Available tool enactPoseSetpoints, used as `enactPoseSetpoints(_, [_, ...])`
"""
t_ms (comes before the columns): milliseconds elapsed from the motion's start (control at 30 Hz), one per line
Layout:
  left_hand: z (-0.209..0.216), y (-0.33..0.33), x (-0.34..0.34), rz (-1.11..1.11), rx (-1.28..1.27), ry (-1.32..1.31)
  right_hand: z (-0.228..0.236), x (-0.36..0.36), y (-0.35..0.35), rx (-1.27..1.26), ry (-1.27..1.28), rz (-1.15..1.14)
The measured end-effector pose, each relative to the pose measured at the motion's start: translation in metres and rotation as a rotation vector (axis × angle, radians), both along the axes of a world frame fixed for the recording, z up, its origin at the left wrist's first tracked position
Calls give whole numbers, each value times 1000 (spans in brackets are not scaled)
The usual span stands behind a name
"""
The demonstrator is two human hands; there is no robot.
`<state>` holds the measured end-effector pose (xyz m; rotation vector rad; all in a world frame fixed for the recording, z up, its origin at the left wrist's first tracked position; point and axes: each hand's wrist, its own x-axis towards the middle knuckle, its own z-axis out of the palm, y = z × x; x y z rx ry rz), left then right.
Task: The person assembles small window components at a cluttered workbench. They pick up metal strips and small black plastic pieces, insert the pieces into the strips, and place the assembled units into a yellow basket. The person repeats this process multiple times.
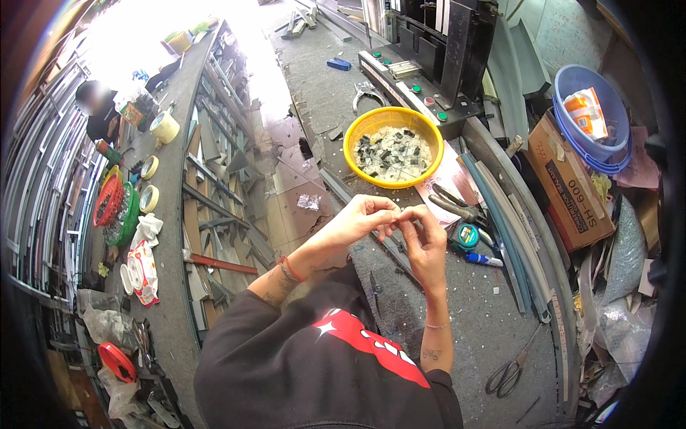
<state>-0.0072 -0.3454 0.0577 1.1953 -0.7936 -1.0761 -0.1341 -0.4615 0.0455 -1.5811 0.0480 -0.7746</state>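
Observation:
My left hand [368,219] and my right hand [424,249] meet above the workbench, fingertips pinched together. Whatever small thing they hold between them is too small to make out. Just beyond them sits a yellow plastic basket [393,184], filled with small black and whitish pieces [391,154]. Pliers [457,207] with dark handles lie right of my right hand. Beside these are a teal and black tape measure [466,237] and a blue and white marker [484,260].
Long strips [500,229] run along the bench's right side, with scissors [506,377] nearer me. A cardboard box [572,187] and blue buckets [564,146] stand at right. A machine with buttons [429,100] stands behind the basket. Another person [103,118] is at far left, beyond a second bench [168,207].

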Motion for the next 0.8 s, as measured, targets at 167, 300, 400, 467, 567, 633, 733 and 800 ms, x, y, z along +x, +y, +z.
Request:
enactPoseSetpoints(167, [11,7,-15,57,16,109,4,-4,-7,-122,-62,-70])
enactPoseSetpoints(300, [19,10,-26,123,11,106,12,-11,-7,-162,-48,-74])
enactPoseSetpoints(400, [21,8,-30,109,-34,53,19,-15,-3,-143,-9,-75])
enactPoseSetpoints(467, [20,5,-34,162,-84,-21,22,-16,-1,-139,16,-92])
enactPoseSetpoints(567, [18,2,-38,221,-110,-54,22,-16,2,-111,18,-135])
enactPoseSetpoints(633, [18,3,-38,217,-92,-41,21,-16,4,-34,17,-134])
enactPoseSetpoints(733, [16,3,-30,150,-50,-4,19,-17,5,-7,34,-128])
enactPoseSetpoints(800, [14,2,-25,101,-37,26,18,-16,4,-29,45,-124])
